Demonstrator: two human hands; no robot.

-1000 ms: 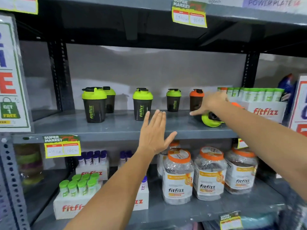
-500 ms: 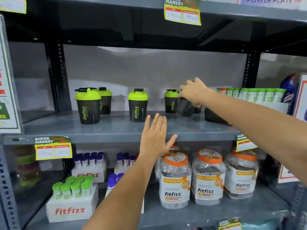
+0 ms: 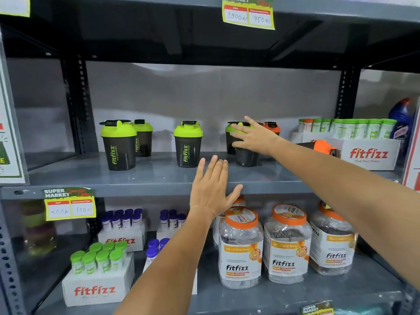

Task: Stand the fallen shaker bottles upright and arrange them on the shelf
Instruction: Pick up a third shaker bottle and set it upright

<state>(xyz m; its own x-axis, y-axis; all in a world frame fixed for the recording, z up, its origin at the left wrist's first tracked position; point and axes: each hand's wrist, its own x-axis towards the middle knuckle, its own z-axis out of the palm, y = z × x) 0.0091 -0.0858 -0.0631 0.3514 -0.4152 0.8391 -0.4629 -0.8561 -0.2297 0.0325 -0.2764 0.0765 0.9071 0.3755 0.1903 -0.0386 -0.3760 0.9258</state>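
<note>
On the grey middle shelf (image 3: 147,178), three black shaker bottles with green lids stand upright: one at the front left (image 3: 118,146), one behind it (image 3: 143,138), one in the middle (image 3: 188,145). My right hand (image 3: 253,137) grips the top of another black shaker bottle (image 3: 246,158), which stands upright on the shelf with its lid hidden by my palm. Behind it stand a green-lidded shaker (image 3: 230,142) and an orange-lidded one (image 3: 272,128). An orange-lidded shaker (image 3: 318,146) lies on its side to the right. My left hand (image 3: 212,189) hovers open at the shelf's front edge.
A white fitfizz box (image 3: 368,155) of green tubes stands at the right end of the shelf, with a blue bottle (image 3: 402,114) behind it. The lower shelf holds orange-lidded jars (image 3: 241,246) and boxes of tubes (image 3: 95,289). Price tags hang on the shelf edges.
My right hand lifted the green-lidded shaker that lay fallen at the right, carried it left and stood it on the shelf. My left hand barely moved.
</note>
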